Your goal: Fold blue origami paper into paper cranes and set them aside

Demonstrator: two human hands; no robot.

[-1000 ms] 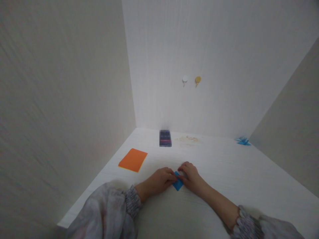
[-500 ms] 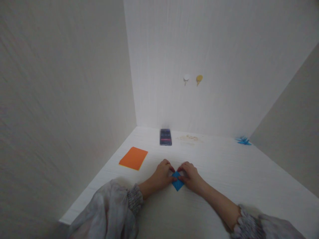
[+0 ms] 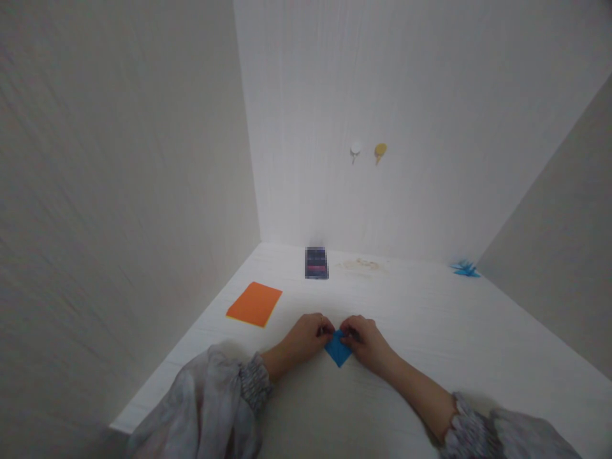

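A small piece of folded blue paper (image 3: pixel 339 352), diamond-shaped with one corner toward me, is between my two hands on the white table. My left hand (image 3: pixel 313 335) pinches its upper left edge with thumb and fingertips. From the other side, my right hand (image 3: pixel 362 338) grips the upper right edge, its fingers curled over the paper. The fingers of both hands partly hide the paper's top corner.
A stack of orange paper squares (image 3: pixel 254 305) lies to the left. At the back wall stands a blurred dark object (image 3: pixel 316 262). Blue folded paper pieces (image 3: pixel 465 268) rest in the far right corner. A white hook (image 3: pixel 356 150) and a yellow hook (image 3: pixel 380 150) are on the wall.
My left fingers have shifted from the paper's left side up toward its top corner, and their knuckles have lowered. The paper's left part shows more. My right hand has hardly moved.
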